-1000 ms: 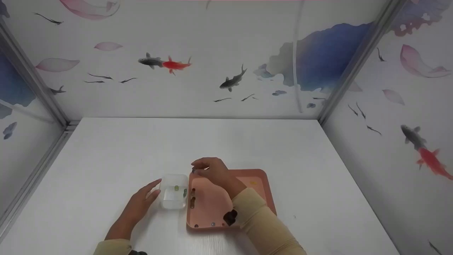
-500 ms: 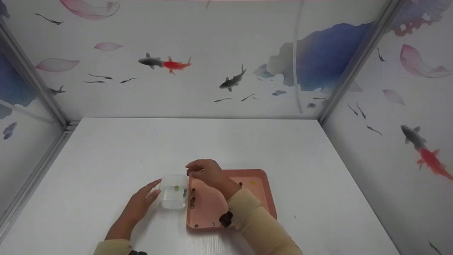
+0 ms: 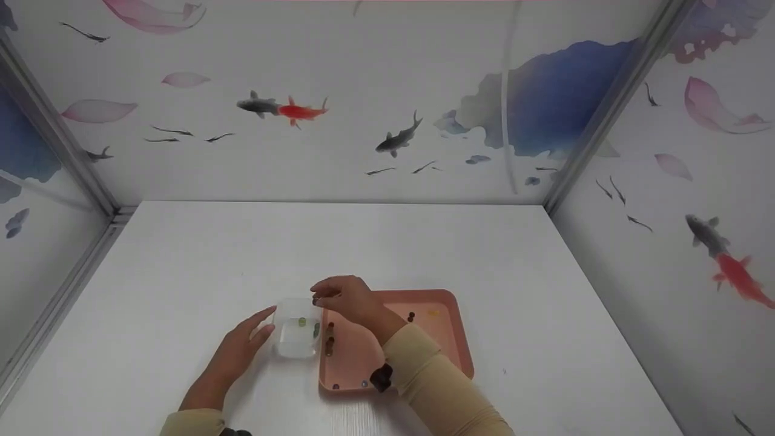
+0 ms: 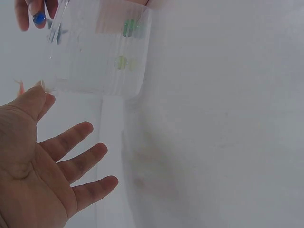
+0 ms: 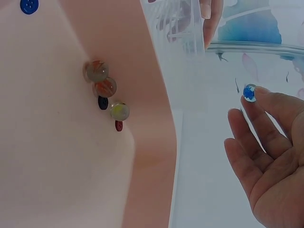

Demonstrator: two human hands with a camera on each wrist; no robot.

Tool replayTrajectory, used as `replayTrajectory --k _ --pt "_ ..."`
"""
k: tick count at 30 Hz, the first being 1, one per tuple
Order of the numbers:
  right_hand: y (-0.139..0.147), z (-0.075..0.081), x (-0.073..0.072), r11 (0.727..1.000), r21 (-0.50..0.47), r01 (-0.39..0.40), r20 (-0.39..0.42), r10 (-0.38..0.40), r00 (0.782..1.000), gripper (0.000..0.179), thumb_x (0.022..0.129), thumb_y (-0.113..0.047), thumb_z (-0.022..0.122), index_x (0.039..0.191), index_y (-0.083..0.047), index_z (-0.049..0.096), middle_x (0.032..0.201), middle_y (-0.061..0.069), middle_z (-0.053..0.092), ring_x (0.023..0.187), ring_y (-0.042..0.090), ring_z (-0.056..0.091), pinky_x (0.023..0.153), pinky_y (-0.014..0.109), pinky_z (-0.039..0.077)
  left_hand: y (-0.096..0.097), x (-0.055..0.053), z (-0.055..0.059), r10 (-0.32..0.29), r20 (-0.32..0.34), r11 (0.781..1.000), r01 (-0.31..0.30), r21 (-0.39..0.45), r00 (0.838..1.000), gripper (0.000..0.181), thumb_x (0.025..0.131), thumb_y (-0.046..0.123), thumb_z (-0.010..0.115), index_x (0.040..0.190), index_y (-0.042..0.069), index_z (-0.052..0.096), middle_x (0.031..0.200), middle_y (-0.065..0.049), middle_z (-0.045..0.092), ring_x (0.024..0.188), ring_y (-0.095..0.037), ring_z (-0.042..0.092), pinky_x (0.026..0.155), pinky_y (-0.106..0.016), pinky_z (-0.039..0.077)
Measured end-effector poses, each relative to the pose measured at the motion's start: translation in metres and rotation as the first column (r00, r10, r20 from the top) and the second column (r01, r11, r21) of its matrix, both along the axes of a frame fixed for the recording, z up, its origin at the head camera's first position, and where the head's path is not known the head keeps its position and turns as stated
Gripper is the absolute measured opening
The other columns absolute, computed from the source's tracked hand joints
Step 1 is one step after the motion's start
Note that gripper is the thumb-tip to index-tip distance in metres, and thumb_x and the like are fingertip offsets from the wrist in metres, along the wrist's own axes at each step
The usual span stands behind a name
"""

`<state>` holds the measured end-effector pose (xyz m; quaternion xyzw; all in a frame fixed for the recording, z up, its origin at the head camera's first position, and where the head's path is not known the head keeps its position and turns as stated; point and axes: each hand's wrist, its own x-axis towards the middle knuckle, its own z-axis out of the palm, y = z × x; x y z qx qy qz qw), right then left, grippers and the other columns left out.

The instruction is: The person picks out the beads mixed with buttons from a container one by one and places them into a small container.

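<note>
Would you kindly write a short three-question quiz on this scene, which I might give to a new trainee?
1. Multiple choice: What does the person's right hand pinch?
A) a flat red button
B) a clear, round, glass-like marble with a blue core
C) a flat blue button

2. True or false: The clear plastic container holds a yellow-green, round, glass-like marble.

3. Fill in the blank: From the person's own viewpoint, the pink, rectangular, plastic-looking tray lies to the ____ of the container.

Key: 1. B; 2. true; 3. right.

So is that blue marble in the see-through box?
No, the blue marble is out: the right hand pinches it between thumb and finger.
</note>
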<state>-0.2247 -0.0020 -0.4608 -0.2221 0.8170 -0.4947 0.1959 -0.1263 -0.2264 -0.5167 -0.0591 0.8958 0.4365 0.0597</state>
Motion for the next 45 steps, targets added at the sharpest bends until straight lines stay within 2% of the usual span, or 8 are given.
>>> replayTrajectory --k 11,14,21,27,33,39,45 --pt "-0.009 0.003 0.005 0.998 0.052 -0.026 0.016 0.025 1.000 0.024 0.093 -0.012 0.066 0.115 -0.020 0.070 0.100 -0.009 0.069 0.095 0.007 0.065 0.083 0.028 0.056 -0.001 0.000 0.000 -0.001 0.007 1.000 0.001 0.007 1.000 0.052 0.103 0.038 0.044 0.150 0.016 0.037 0.154 -0.020 0.032 0.141 -0.045 0.026 0.112 -0.062 0.021" --pt "-0.011 0.003 0.006 0.998 0.065 -0.026 0.017 0.025 1.000 0.025 0.093 -0.011 0.066 0.116 -0.018 0.070 0.099 -0.009 0.068 0.095 0.007 0.064 0.083 0.028 0.056 -0.001 0.001 0.001 -0.004 0.002 1.000 0.004 0.005 1.000 0.057 0.102 0.046 0.043 0.150 0.016 0.037 0.154 -0.019 0.032 0.141 -0.045 0.026 0.112 -0.062 0.021" --pt "-0.013 0.001 0.008 0.995 0.071 -0.069 -0.106 0.077 0.991 0.025 0.093 -0.008 0.065 0.118 -0.009 0.069 0.100 -0.002 0.070 0.098 0.013 0.065 0.079 0.026 0.055 0.000 0.001 0.001 -0.005 -0.008 1.000 0.005 -0.004 1.000 0.054 0.102 0.041 0.044 0.149 0.016 0.038 0.153 -0.020 0.033 0.140 -0.045 0.027 0.112 -0.061 0.022" --pt "-0.015 0.000 0.009 0.994 0.086 -0.070 -0.098 0.078 0.992 0.024 0.093 -0.008 0.065 0.115 -0.014 0.071 0.097 -0.006 0.070 0.095 0.009 0.064 0.075 0.024 0.055 -0.001 0.002 0.001 -0.003 -0.008 1.000 0.003 -0.003 1.000 0.064 0.098 0.056 0.041 0.149 0.017 0.038 0.153 -0.019 0.033 0.139 -0.045 0.030 0.111 -0.061 0.023" --pt "-0.017 0.000 0.010 0.991 0.112 -0.070 -0.094 0.081 0.992 0.025 0.093 -0.010 0.065 0.117 -0.013 0.070 0.097 -0.008 0.069 0.092 0.006 0.062 0.076 0.024 0.054 0.000 0.002 0.001 0.002 -0.010 1.000 -0.002 0.001 1.000 0.059 0.101 0.050 0.042 0.149 0.017 0.038 0.153 -0.019 0.033 0.139 -0.045 0.029 0.111 -0.062 0.023" --pt "-0.020 0.001 0.010 0.985 0.149 -0.090 -0.094 0.104 0.990 0.026 0.092 -0.010 0.066 0.117 -0.014 0.070 0.098 -0.008 0.070 0.093 0.005 0.063 0.077 0.024 0.054 -0.001 0.002 0.000 0.004 -0.006 1.000 -0.004 0.001 1.000 0.064 0.099 0.056 0.041 0.149 0.017 0.038 0.153 -0.019 0.033 0.140 -0.044 0.028 0.112 -0.061 0.022" --pt "-0.021 0.000 0.010 0.978 0.177 -0.110 -0.110 0.130 0.985 0.026 0.092 -0.010 0.066 0.118 -0.015 0.070 0.100 -0.008 0.070 0.097 0.006 0.062 0.079 0.022 0.053 0.000 0.001 0.000 -0.001 -0.019 1.000 0.001 0.008 1.000 0.062 0.100 0.052 0.042 0.149 0.014 0.039 0.152 -0.020 0.034 0.139 -0.045 0.030 0.112 -0.061 0.023"
